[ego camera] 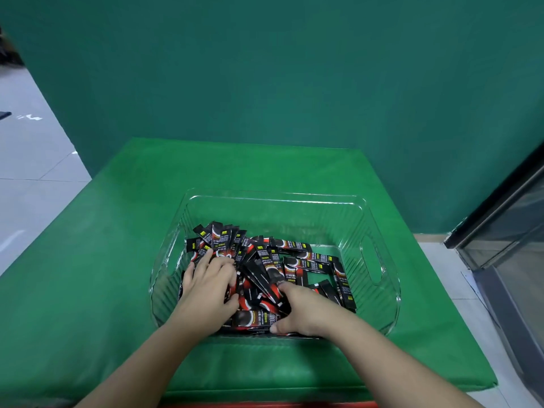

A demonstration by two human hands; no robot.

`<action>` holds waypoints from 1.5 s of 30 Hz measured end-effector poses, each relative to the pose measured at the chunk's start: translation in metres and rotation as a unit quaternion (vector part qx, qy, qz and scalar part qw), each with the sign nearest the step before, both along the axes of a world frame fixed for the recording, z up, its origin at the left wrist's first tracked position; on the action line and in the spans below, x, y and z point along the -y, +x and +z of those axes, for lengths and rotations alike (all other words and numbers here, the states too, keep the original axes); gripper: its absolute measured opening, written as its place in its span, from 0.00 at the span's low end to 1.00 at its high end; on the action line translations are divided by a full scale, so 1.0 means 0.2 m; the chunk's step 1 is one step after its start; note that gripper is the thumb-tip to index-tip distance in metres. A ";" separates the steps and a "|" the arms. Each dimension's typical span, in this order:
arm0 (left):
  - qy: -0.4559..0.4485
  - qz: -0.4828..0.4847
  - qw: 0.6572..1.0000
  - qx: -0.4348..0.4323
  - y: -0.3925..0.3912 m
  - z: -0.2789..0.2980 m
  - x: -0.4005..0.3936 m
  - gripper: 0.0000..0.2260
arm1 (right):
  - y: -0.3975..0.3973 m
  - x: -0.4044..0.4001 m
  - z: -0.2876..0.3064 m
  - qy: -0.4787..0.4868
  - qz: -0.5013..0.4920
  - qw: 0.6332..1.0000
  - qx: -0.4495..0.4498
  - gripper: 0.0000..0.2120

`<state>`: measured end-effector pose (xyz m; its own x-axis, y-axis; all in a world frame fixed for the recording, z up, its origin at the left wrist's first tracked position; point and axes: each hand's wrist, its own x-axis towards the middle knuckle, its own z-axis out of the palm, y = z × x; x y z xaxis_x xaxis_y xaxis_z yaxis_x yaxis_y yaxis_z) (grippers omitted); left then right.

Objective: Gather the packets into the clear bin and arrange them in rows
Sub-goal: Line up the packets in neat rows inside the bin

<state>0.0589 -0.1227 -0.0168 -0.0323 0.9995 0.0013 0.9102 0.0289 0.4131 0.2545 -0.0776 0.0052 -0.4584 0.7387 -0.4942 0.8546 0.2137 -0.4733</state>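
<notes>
1. The clear bin (379, 228) stood on the green table (88, 290), near its front edge and about midway between its left and right edges. Its see-through walls were hard to trace against the green. The table's near-left corner was cut off by the frame.
2. The packets (306, 263), black with red and white print, lay in a loose heap inside the bin, filling its left and near part. The far-right part of the floor showed bare. Their lettering was too small to read, and the ones under the hands were hidden.
3. The left hand (207, 287) reached in from the near-left corner, forearm slanting up and to the right, palm down on the left side of the heap. Its fingers were fairly straight and slightly spread, pressing on the packets. Whether any packet was caught beneath the palm could not be told.
4. The right hand (303, 312) came in over the bin's front wall, forearm slanting up and to the left, knuckles up. Its fingers were curled down into the heap and its thumb lay along a packet at the bin's front wall, so it gripped a clump of packets. The fingertips were buried out of sight.
</notes>
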 end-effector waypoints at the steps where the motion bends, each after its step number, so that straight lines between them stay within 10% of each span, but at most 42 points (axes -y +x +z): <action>1: 0.007 0.002 1.000 0.010 0.00 0.00 0.00 0.06 | -0.02 0.01 0.00 0.005 0.001 1.000 0.004 0.36; 5: 0.001 -0.045 0.999 0.026 -0.01 0.01 0.01 0.26 | -0.06 0.02 -0.04 0.058 0.005 0.998 0.009 0.37; 24: 0.098 0.060 0.991 0.063 -0.03 0.03 0.02 0.09 | -0.01 -0.03 -0.02 0.073 -0.158 0.978 -0.118 0.25; 43: 0.091 0.142 0.986 -0.001 0.01 0.02 0.00 0.03 | -0.01 0.01 0.04 0.006 0.151 0.986 0.065 0.16; 45: 0.094 0.103 0.990 0.010 -0.01 0.00 0.00 0.19 | -0.04 0.01 0.05 0.016 0.168 0.983 0.073 0.18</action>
<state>0.0574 -0.1229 -0.0169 -0.2374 0.9539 0.1834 0.8844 0.1342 0.4469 0.2471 -0.0789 0.0148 -0.6053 0.5743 -0.5512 0.7915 0.5079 -0.3399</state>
